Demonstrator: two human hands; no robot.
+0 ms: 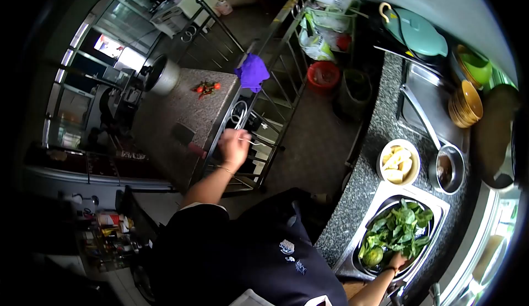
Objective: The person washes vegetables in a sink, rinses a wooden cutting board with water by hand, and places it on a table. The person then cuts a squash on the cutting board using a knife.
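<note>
The right hand [395, 261] reaches down into the sink [352, 245], at the near end of a heap of leafy greens [405, 223]. Its fingers are partly hidden by the leaves and the shadow, so I cannot tell whether they are closed on anything. The greens fill most of the sink, and a round green vegetable [373, 256] sits among them, near the side towards the person.

The left hand [234, 149] is stretched out well apart from the sink, near the edge of a stone-topped table [182, 107]. It is blurred, with its fingers looking curled in, and a thin white thing shows beside them; whether the hand grips it, I cannot tell. On the table are a small pile of red and green vegetables [206, 89] and a metal pot [165, 79], and a purple cloth [252, 73] hangs by the corner.

On the counter [352, 196], just beyond the sink, stand a bowl [415, 165] of pale yellow pieces and a long-handled pan [454, 168]. Farther along, stacked yellow bowls [465, 105] stand by a steel tray [435, 91].
</note>
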